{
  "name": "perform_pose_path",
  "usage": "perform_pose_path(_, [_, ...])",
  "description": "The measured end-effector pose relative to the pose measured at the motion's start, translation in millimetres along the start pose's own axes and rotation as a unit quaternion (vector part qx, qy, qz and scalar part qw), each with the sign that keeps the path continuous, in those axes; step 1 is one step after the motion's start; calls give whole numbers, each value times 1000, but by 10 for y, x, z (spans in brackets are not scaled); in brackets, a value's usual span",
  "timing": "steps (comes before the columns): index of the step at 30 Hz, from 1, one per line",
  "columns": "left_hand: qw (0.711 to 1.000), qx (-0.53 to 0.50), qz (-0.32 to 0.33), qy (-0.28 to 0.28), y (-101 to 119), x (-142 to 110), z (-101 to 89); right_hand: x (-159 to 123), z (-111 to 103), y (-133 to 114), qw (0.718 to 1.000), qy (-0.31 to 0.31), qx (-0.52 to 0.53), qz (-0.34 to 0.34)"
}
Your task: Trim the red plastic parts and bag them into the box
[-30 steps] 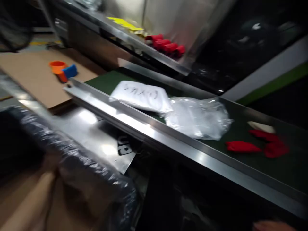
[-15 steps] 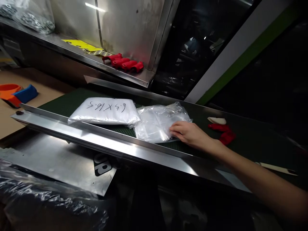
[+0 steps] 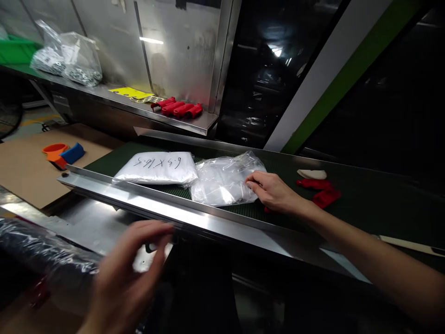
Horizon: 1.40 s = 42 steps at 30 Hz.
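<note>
My right hand (image 3: 273, 191) rests on the dark green belt (image 3: 365, 199), its fingertips pinching the right edge of a crumpled clear plastic bag (image 3: 224, 180). Left of that bag lies a white packet (image 3: 156, 168) with handwriting on it. Red pieces (image 3: 323, 192) and a white piece (image 3: 312, 174) lie on the belt just right of my wrist. My left hand (image 3: 128, 273) is raised in front of the steel rail (image 3: 167, 208), blurred, fingers loosely spread and holding nothing.
A steel shelf (image 3: 139, 109) behind the belt carries red pieces (image 3: 177, 107), a yellow sheet (image 3: 130, 93) and bags of small parts (image 3: 66, 58). An orange and blue object (image 3: 64, 153) lies on cardboard at left. Black plastic wrap (image 3: 41, 250) sits at lower left.
The view swung up and right. My right hand reached onto the belt and took the clear bag's edge. My left hand has risen into view at the bottom.
</note>
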<state>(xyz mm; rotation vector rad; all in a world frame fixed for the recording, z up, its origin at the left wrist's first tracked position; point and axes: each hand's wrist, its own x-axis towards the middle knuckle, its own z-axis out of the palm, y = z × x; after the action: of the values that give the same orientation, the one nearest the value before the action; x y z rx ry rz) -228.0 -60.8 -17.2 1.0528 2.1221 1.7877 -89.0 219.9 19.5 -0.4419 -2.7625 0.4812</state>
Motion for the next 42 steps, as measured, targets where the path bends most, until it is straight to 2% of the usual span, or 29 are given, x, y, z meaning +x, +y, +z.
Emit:
perform_pose_path(1, [998,-36,-22,-52,78,24,161,-56,-26,-102,1000,15,19,-2])
perform_pose_path(3, [973,-127,-112,-159,230,98,514,-194,-69,-317,998,38,56,-17])
perform_pose_path(5, [948,-183,-158,-205,356,145,797,-355,-91,-505,994,47,90,-40])
perform_pose_path(7, [949,-187,-147,-208,429,109,927,-529,-82,-631,989,49,124,-59])
perform_pose_path(9, [964,-145,-112,-194,435,-16,905,-707,-40,-693,984,58,156,-60])
perform_pose_path(11, [976,-80,-91,-184,387,-185,794,-887,21,-718,980,60,185,-47])
perform_pose_path(15, [976,-24,-122,-177,296,-505,593,-1209,106,-827,974,13,220,-42])
perform_pose_path(18, [974,-30,-153,-164,343,-680,574,-1355,93,-999,967,-47,249,31])
perform_pose_path(21, [954,-96,-212,-189,414,-820,620,-1414,84,-1124,922,-136,339,126])
perform_pose_path(23, [926,-152,-269,-216,413,-910,655,-1446,114,-1133,894,-161,384,166])
perform_pose_path(24, [916,-164,-289,-224,397,-955,673,-1470,137,-1119,892,-156,387,173])
perform_pose_path(25, [914,-160,-296,-225,376,-1001,692,-1500,161,-1098,899,-144,378,167])
perform_pose_path(27, [933,-109,-273,-209,333,-1089,740,-1572,194,-1057,929,-139,325,112])
perform_pose_path(29, [957,-63,-235,-157,315,-1158,798,-1626,173,-1024,951,-158,262,35])
perform_pose_path(32, [963,-91,-237,-93,331,-1193,865,-1584,0,-893,954,-176,234,-62])
perform_pose_path(34, [959,-111,-250,-77,339,-1171,876,-1463,-184,-650,968,-132,201,-70])
perform_pose_path(35, [959,-110,-251,-77,337,-1152,874,-1386,-279,-471,982,-95,157,-53])
perform_pose_path(36, [958,-108,-252,-81,332,-1130,869,-1306,-364,-260,998,-30,63,-2])
perform_pose_path(37, [956,-110,-256,-88,324,-1107,865,-1231,-434,-29,995,37,-76,45])
perform_pose_path(38, [952,-118,-264,-98,316,-1087,864,-1166,-485,206,986,61,-132,81])
perform_pose_path(40, [940,-149,-284,-117,305,-1058,875,-1079,-528,618,975,60,-184,106])
perform_pose_path(42, [933,-176,-293,-117,300,-1047,899,-1061,-519,856,978,37,-182,96])
